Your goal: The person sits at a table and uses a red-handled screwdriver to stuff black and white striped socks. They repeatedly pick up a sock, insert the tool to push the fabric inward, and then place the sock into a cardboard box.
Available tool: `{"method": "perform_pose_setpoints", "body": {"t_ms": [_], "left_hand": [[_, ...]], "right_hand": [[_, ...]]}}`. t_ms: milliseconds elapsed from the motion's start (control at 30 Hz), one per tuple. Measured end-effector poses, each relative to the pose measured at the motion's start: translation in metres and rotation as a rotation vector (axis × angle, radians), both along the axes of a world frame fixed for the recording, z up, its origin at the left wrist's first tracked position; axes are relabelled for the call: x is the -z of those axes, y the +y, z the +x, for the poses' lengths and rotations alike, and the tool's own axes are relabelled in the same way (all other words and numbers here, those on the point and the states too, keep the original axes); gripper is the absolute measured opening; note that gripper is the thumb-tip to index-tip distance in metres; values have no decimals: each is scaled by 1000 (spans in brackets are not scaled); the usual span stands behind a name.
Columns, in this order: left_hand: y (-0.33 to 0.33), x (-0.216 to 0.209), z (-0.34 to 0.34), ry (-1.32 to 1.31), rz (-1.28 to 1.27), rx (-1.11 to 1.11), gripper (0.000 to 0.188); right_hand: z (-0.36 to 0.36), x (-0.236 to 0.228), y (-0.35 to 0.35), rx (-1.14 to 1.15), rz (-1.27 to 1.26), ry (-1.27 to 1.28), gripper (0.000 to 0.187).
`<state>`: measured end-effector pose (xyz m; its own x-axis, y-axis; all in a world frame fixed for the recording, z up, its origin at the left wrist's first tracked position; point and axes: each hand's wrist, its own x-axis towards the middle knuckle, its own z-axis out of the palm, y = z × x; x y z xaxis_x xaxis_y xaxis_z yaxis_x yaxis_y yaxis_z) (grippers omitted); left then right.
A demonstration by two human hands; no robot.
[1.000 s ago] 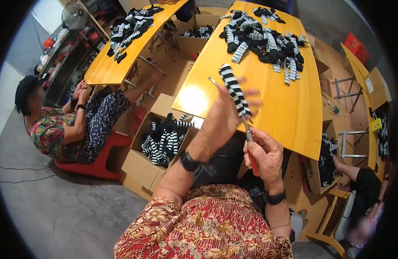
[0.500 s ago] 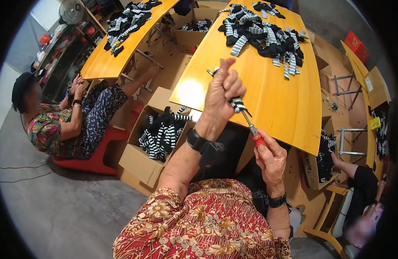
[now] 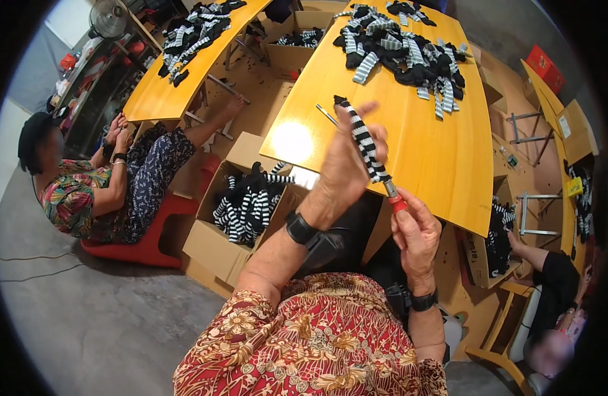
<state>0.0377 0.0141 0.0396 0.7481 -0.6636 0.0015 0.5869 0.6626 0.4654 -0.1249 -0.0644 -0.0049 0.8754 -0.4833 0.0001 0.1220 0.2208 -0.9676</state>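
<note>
Over the table's near edge, my right hand (image 3: 416, 231) grips a red-handled tool (image 3: 397, 200) with a metal collar. A black-and-white striped knitted tube (image 3: 364, 142) with a black end stretches upward from that collar and covers the shaft. My left hand (image 3: 347, 158) is beside and partly behind the tube, fingers loosened and apart, slightly blurred. Any contact between its palm and the tube is hard to see. A thin metal rod (image 3: 326, 113) sticks out past the left thumb; its lower part is hidden by the hand.
A pile of black and striped knitted pieces (image 3: 403, 56) covers the far part of the yellow table (image 3: 436, 171). Cardboard boxes (image 3: 215, 254) with more pieces flank it. One person (image 3: 79, 191) sits at left by another table (image 3: 152, 105); another (image 3: 558, 277) sits at right.
My left hand's fingers have loosened from a fist. The striped tube, bunched in that hand before, is now drawn out along the tool's shaft. My right hand stays nearly in place.
</note>
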Motion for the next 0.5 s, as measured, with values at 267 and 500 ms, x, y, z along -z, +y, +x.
{"method": "perform_pose_setpoints", "body": {"t_ms": [267,500], "left_hand": [[7,29,60,102,-352,10,34],[2,19,53,146,-277,30,36]], "right_hand": [[-25,-3,-4,-28,-175,51,34],[-33,8,-4,-30,-128,20,34]]}}
